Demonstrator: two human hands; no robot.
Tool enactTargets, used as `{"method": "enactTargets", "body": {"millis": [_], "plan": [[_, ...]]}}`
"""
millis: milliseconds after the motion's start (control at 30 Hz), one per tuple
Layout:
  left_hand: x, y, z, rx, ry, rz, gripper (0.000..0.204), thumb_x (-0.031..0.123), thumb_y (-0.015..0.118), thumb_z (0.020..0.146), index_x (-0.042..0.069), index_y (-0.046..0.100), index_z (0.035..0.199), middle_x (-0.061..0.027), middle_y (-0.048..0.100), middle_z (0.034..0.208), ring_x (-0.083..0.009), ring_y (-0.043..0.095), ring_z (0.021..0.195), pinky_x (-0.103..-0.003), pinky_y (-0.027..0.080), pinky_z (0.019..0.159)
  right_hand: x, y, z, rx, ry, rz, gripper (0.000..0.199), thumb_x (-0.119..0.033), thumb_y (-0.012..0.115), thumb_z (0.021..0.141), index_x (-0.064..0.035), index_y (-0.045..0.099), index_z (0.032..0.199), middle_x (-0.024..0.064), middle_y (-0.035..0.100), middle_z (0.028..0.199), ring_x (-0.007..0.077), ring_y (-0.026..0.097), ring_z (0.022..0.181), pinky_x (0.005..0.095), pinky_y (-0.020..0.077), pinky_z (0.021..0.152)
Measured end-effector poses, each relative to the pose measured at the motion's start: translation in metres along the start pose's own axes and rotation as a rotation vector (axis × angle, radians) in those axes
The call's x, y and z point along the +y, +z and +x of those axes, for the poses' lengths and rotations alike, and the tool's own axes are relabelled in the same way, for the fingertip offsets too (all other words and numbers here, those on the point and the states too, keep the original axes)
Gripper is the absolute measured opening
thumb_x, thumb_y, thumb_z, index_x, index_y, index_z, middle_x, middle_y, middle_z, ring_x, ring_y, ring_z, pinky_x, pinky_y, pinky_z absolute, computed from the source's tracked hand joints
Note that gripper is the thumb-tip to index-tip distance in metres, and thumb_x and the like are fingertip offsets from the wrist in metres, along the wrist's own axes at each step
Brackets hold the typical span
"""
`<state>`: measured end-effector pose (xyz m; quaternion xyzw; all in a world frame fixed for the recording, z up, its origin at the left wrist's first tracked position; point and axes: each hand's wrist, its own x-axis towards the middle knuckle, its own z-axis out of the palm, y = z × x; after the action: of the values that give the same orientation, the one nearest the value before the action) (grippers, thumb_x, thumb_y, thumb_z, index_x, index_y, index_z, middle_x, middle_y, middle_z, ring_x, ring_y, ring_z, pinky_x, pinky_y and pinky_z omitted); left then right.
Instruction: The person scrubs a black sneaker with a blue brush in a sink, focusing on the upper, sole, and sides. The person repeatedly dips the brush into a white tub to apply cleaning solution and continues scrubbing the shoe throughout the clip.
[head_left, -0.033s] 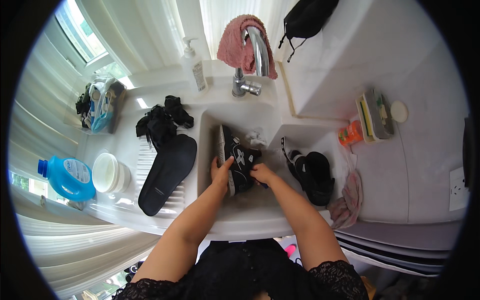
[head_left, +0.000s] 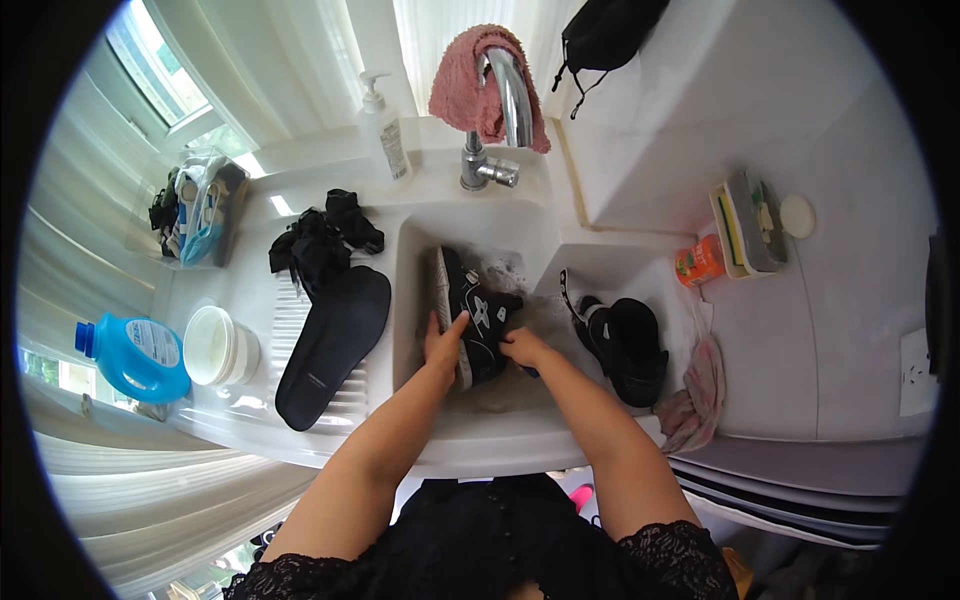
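A black shoe (head_left: 478, 315) with white markings and a pale sole lies tilted in the sink basin (head_left: 412, 235), over cloudy water. My left hand (head_left: 445, 343) grips it along the sole side, thumb across the upper. On the shoe's other side, my right hand (head_left: 523, 348) is closed at its edge. Under those fingers a small bit of something dark blue (head_left: 530, 372) shows; the rest is hidden. Another black shoe (head_left: 625, 350), its strap loose, rests on the ledge right of the basin. Left of the basin, a black insole (head_left: 335, 345) lies on the ribbed washboard (head_left: 347, 402).
Black cloth or laces (head_left: 325, 245) lie behind the insole. Further left stand a white tub (head_left: 222, 345), a blue detergent bottle (head_left: 140, 355) and a clear box (head_left: 200, 210). A pink towel (head_left: 465, 85) drapes the faucet (head_left: 475, 165). A rag (head_left: 700, 395) hangs at the right edge.
The white foam beside the shoe has thinned and spread into scattered bubbles on the water. Both hands and the shoe keep nearly the same place.
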<state>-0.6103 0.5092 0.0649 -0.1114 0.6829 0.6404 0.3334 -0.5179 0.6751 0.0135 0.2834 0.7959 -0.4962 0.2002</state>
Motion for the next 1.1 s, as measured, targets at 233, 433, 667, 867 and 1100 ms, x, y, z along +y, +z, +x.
{"method": "enactTargets", "body": {"millis": [233, 433, 667, 867, 1100], "plan": [[-0.007, 0.0, 0.0, -0.386, -0.488, -0.208, 0.074, 0.056, 0.058, 0.084, 0.019, 0.032, 0.142, -0.0095, 0.046, 0.139, -0.0308, 0.044, 0.126, -0.055, 0.028, 0.104, -0.028, -0.021, -0.051, 0.253, 0.173, -0.395, 0.038, -0.025, 0.057, 0.088, -0.0051, 0.059, 0.119, 0.0204, 0.062, 0.114, 0.0371, 0.058, 0.106, 0.0404, 0.0458, 0.092], [0.046, -0.009, -0.042, -0.611, -0.541, -0.666, 0.064, 0.058, 0.039, 0.091, 0.009, 0.047, 0.132, -0.0168, 0.051, 0.133, -0.0381, 0.047, 0.123, -0.056, 0.032, 0.105, -0.082, -0.074, -0.14, 0.161, -0.166, -0.41, 0.044, -0.023, 0.058, 0.087, -0.0157, 0.053, 0.13, 0.0167, 0.059, 0.121, 0.0347, 0.056, 0.111, 0.0399, 0.0445, 0.095], [0.054, -0.015, -0.086, -0.865, -0.399, -0.881, 0.064, 0.054, 0.042, 0.092, 0.005, 0.045, 0.134, -0.0194, 0.05, 0.133, -0.0384, 0.051, 0.119, -0.054, 0.038, 0.103, -0.17, -0.104, -0.215, 0.052, -0.292, -0.489, 0.033, -0.025, 0.055, 0.086, -0.0132, 0.064, 0.116, 0.0158, 0.065, 0.108, 0.0349, 0.06, 0.102, 0.0424, 0.0466, 0.091], [0.058, -0.015, -0.102, -0.781, -0.347, -0.856, 0.056, 0.047, 0.046, 0.093, 0.004, 0.049, 0.129, -0.0199, 0.057, 0.124, -0.0366, 0.058, 0.109, -0.051, 0.046, 0.096, -0.182, -0.058, -0.159, 0.381, -0.035, -0.535, 0.029, -0.017, 0.049, 0.086, -0.0104, 0.069, 0.107, 0.0223, 0.065, 0.1, 0.0374, 0.061, 0.1, 0.045, 0.0477, 0.089], [0.053, -0.033, -0.087, -0.774, -0.348, -0.869, 0.057, 0.047, 0.049, 0.092, 0.003, 0.05, 0.127, -0.0202, 0.058, 0.122, -0.0371, 0.058, 0.11, -0.052, 0.046, 0.096, -0.186, -0.048, -0.168, 0.339, -0.071, -0.544, 0.025, -0.013, 0.051, 0.082, -0.0065, 0.068, 0.099, 0.0214, 0.065, 0.103, 0.0401, 0.061, 0.098, 0.0468, 0.0497, 0.085]]}}
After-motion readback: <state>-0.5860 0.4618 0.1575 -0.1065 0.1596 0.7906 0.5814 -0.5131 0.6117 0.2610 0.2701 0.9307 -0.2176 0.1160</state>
